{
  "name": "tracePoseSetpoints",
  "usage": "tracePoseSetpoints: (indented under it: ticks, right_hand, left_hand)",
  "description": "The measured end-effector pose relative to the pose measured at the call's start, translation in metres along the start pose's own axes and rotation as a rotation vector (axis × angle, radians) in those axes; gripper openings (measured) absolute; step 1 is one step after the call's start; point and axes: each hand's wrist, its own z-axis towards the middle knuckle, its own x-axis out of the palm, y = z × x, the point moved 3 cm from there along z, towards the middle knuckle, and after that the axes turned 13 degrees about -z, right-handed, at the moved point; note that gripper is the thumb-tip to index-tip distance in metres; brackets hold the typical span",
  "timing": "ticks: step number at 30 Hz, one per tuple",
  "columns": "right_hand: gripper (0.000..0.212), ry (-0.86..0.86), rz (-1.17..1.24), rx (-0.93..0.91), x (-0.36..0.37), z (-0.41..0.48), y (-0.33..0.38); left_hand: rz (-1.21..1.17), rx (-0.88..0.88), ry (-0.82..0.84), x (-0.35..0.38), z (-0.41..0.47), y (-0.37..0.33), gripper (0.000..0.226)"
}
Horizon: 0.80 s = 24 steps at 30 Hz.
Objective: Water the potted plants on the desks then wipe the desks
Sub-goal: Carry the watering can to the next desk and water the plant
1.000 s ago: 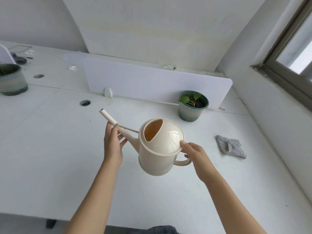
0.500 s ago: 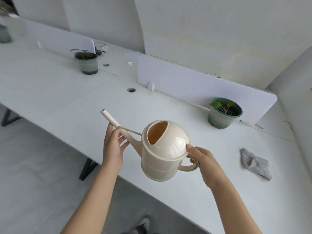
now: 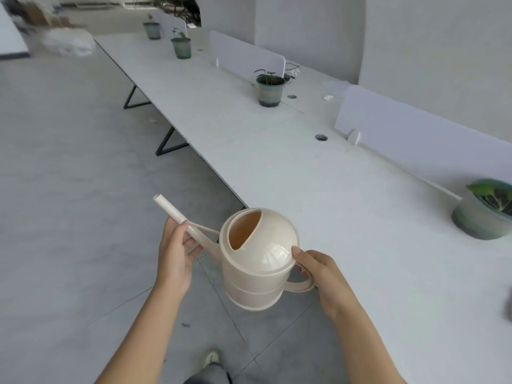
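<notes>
A cream watering can [image 3: 259, 268] hangs in the air beside the desk's near edge, spout pointing up and left. My right hand [image 3: 318, 275] grips its loop handle, thumb on the lid. My left hand [image 3: 177, 249] holds the spout. A green pot with a leafy plant [image 3: 483, 210] stands on the long white desk [image 3: 277, 167] at the right edge. A second potted plant [image 3: 270, 88] sits farther along the desk, a third pot [image 3: 181, 45] and a fourth pot [image 3: 152, 29] beyond it.
White divider panels [image 3: 415, 137] run along the desk's far side, with round cable holes [image 3: 321, 138] in the top. Grey tiled floor [image 3: 69, 176] stretches to the left, crossed by black desk legs [image 3: 166, 142]. A grey blur [image 3: 508, 307] lies at the right edge. My shoe [image 3: 210, 357] shows below.
The view has swung left, so the long row of desks and the floor come into sight and the nearest pot slides to the right edge. Both hands keep their hold on the can.
</notes>
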Motion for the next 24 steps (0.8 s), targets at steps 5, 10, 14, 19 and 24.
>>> tracePoseSetpoints:
  ticks: [5, 10, 14, 19, 24]
  right_hand:
    - [0.022, 0.080, -0.056, -0.051, 0.055, 0.016, 0.021]
    - [0.023, 0.096, -0.107, -0.087, 0.116, 0.047, 0.048]
    - [0.035, 0.106, -0.106, -0.127, 0.166, 0.069, 0.073]
    - [0.022, 0.103, -0.064, -0.168, 0.214, 0.101, 0.106]
    - [0.024, 0.107, -0.060, -0.178, 0.244, 0.135, 0.137]
  left_hand:
    - [-0.037, 0.027, -0.064, -0.048, 0.018, -0.036, 0.018]
    - [-0.083, 0.056, -0.081, -0.094, 0.054, -0.076, 0.010]
    - [-0.087, 0.084, -0.035, -0.123, 0.091, -0.114, 0.019]
    - [-0.078, 0.103, 0.015, -0.148, 0.140, -0.154, 0.043]
    - [-0.130, 0.076, 0.000, -0.159, 0.187, -0.175, 0.045]
